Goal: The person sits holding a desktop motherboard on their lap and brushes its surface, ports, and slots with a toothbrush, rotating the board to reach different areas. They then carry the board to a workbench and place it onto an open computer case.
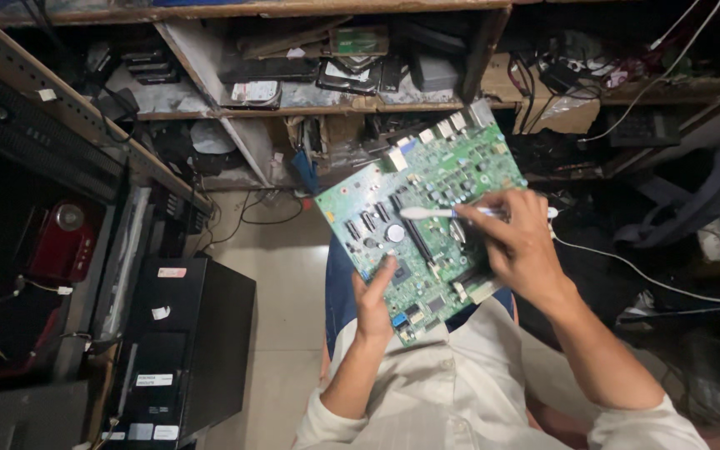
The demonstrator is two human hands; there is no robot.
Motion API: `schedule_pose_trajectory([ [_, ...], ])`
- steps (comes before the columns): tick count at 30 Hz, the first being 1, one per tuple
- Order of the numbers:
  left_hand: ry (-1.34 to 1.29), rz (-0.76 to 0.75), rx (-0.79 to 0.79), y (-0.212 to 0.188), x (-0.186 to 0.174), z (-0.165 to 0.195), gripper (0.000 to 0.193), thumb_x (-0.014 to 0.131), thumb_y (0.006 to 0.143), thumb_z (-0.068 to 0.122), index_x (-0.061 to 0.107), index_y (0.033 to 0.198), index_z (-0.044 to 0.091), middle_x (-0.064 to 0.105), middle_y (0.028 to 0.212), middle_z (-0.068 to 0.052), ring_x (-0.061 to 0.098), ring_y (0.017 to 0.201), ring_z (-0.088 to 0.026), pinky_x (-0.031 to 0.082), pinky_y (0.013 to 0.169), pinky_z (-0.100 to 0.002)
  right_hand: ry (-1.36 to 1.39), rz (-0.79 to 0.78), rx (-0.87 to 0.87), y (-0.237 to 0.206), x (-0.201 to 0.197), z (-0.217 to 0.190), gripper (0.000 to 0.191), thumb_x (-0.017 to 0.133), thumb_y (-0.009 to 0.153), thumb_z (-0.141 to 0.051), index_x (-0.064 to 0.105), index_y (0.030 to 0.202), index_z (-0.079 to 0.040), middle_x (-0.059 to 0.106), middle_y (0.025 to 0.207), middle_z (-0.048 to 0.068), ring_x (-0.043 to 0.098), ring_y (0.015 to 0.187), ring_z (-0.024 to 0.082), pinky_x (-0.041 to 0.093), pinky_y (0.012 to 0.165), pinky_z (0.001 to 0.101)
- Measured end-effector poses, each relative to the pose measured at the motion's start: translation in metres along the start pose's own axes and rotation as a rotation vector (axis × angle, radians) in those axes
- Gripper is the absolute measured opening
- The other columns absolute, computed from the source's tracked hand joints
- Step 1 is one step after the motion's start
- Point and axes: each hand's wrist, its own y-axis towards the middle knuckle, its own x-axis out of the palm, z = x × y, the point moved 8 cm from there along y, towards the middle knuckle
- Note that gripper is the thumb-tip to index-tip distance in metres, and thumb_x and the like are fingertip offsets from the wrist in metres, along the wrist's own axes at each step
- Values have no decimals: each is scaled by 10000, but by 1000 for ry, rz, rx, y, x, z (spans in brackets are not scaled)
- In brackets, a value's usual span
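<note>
A green computer motherboard (435, 192) is held tilted over my lap. My left hand (374, 297) grips its near lower edge, thumb on top of the board. My right hand (520, 240) is closed on a white toothbrush (427, 213). The brush head lies on the middle of the board, next to the black slots and a round silver battery (395, 233).
A black computer case (185, 342) stands on the floor at left. Next to it is a red device (64, 242). Wooden shelves (310, 100) ahead hold hard drives and parts. Cables and a white wire (643, 275) lie at right, with a grey bag (702, 200).
</note>
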Motion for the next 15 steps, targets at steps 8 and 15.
schedule_pose_trajectory([
  [8,-71,74,-12,6,-10,3,453,651,924,133,587,1348,-14,690,1228,-112,664,1079,-207,520,938,-358,3,-89,6,-34,-8,-3,620,617,693,78,734,1233,-203,628,1128,54,551,1046,260,365,931,402],
  [15,-59,25,-24,4,1,-2,448,645,918,131,587,1341,-6,688,1219,-104,665,1079,-201,524,942,-354,-4,3,-3,-8,-9,-1,604,658,731,57,720,1280,-187,618,1144,85,543,1024,285,368,899,411],
])
